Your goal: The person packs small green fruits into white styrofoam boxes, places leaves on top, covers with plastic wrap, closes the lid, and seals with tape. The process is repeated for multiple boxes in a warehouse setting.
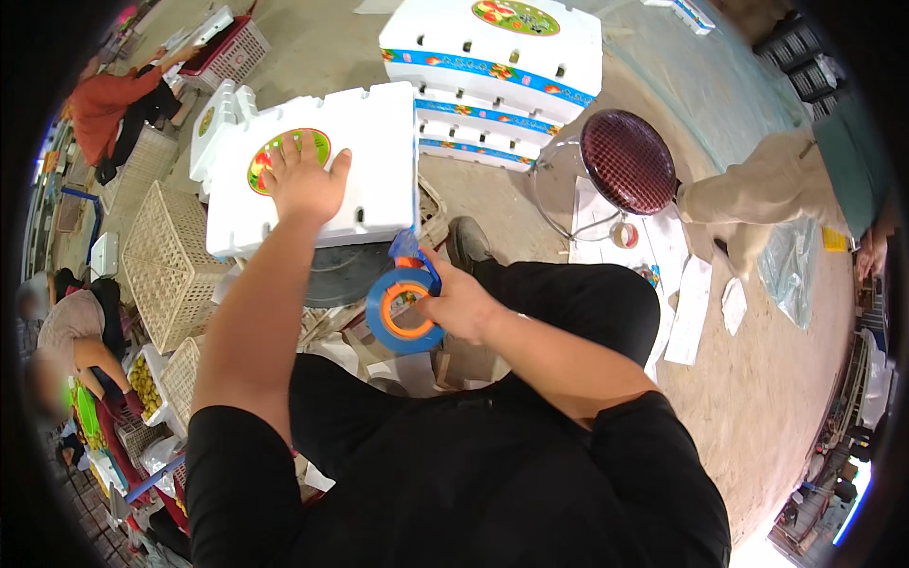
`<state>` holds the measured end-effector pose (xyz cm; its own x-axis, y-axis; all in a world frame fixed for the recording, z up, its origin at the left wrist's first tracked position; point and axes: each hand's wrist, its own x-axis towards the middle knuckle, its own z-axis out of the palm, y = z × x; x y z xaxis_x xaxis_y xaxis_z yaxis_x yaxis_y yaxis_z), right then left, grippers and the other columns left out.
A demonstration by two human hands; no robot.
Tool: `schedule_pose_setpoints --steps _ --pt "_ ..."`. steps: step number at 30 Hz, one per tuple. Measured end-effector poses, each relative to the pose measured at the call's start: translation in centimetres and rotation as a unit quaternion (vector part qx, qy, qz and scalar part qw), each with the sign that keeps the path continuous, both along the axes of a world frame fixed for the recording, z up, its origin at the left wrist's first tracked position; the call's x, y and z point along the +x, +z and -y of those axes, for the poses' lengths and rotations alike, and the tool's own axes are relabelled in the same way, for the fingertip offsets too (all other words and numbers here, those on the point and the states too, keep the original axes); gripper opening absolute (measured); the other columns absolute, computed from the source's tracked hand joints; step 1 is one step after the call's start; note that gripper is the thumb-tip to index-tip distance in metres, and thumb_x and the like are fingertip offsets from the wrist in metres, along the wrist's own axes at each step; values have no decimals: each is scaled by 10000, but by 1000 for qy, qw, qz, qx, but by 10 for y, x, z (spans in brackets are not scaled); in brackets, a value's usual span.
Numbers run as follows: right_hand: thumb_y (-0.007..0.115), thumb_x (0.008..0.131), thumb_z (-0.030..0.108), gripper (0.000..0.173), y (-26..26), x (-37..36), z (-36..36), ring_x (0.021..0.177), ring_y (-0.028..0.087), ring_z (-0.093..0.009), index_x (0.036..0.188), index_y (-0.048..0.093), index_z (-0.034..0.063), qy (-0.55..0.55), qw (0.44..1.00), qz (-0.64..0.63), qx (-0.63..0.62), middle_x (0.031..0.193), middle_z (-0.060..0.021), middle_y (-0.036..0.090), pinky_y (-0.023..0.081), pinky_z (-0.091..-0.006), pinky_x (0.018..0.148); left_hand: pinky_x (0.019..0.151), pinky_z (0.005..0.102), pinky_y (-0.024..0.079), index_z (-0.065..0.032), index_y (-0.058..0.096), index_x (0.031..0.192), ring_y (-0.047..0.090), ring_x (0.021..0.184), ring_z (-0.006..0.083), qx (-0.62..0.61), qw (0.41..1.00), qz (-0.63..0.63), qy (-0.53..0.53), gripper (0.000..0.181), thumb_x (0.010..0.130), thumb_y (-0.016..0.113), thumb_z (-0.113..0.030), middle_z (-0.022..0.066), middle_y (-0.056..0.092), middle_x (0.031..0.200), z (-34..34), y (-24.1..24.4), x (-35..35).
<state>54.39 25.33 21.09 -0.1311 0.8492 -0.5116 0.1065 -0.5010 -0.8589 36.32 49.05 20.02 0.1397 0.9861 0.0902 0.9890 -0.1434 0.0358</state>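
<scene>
My left hand (307, 181) lies flat with spread fingers on the lid of a white foam box (376, 153), partly over its green and red fruit label (317, 144). The box rests on a dark round support (348, 273) in front of me. In my right hand (461, 302) is a tape dispenser (406, 247) with a blue head, loaded with a large roll of blue tape (380, 334) on an orange hub. The dispenser's head is close to the box's near right corner; whether it touches cannot be made out.
White boxes with blue bands (490, 89) are stacked ahead. A stool with a dark red seat (628, 162) stands right, near a tape roll (625, 235) and papers (689, 309). Woven crates (170, 263) stand left. People work at left; another person (767, 177) is at right.
</scene>
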Motion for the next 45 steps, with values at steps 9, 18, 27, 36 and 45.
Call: schedule_pose_setpoints --steps 9,18,27,36,45 --pt "719 804 87 800 -59 33 -162 1068 701 -315 1553 439 56 -84 991 67 75 1192 -218 704 564 -428 900 1226 621 190 -95 384 1604 201 1557 470 -129 979 -33 -153 756 1019 483 -565 251 243 1690 -27 36 -87" --pt "704 800 21 593 -9 46 -253 878 717 -260 1377 583 86 113 993 38 0 1051 -133 709 596 -447 679 1246 629 120 -157 351 1628 173 1590 397 15 999 4 -28 742 1033 461 -586 183 263 1702 20 2 -76" --pt "722 778 102 943 -3 -33 -74 1072 697 -268 1632 322 80 327 942 40 59 1202 -208 708 548 -348 941 1249 622 125 -184 342 1638 188 1589 383 28 1000 -4 12 772 1022 455 -638 166 283 1700 18 -5 -73" --pt "702 790 78 976 -31 -79 14 1131 682 -378 1642 228 28 336 936 40 96 1182 -272 695 529 -399 974 1262 605 105 -180 335 1639 165 1598 367 16 999 8 41 792 1010 436 -651 149 268 1711 20 1 -66" --pt "734 788 192 529 -33 -176 -61 1030 723 -405 1240 649 -69 372 902 201 88 1072 -270 740 581 -474 876 1258 613 124 -180 329 1641 165 1595 365 4 996 3 86 782 1015 414 -641 150 265 1709 25 5 -50"
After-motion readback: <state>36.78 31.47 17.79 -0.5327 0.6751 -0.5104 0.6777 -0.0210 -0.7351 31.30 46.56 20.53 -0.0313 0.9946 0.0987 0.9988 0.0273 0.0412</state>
